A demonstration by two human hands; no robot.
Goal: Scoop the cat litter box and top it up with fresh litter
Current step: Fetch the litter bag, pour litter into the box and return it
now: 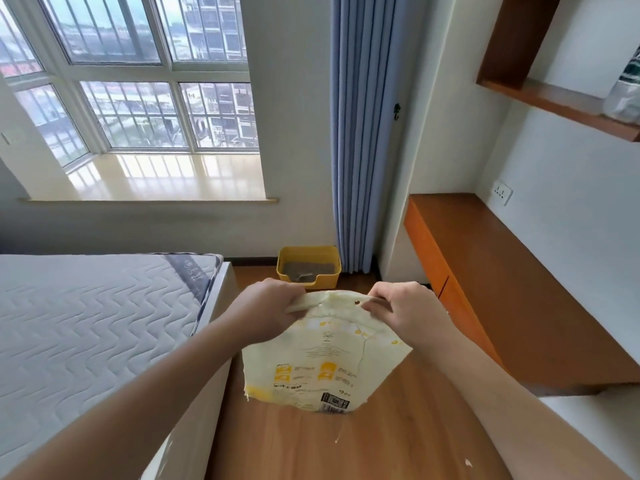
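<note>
The person stood on the wooden floor [346, 445] between a bed with a grey quilted mattress [90, 323] and an orange-fronted wooden desk [519, 289]. Both hands held a pale yellow, crinkled plastic litter bag [322, 368] up in the air by its top edge. The left hand [273, 308] had its fingers closed tight on the left corner of the bag's mouth, and the right hand [398, 311] pinched the right corner in the same way, fingers curled shut over the rim.

The yellow plastic litter box [308, 263] sat on the floor well ahead, against the wall beside the blue curtain [360, 133], with grey litter and a grey scoop [303, 277] lying inside it.

The bag seemed about to be opened or carried to the box. Its body showed creases and what looked like a split running down the front, so a hard pull could tear it and spill litter. Small scraps [468, 463] already lay on the floor nearby. Pouring from this far off would miss the box.
</note>
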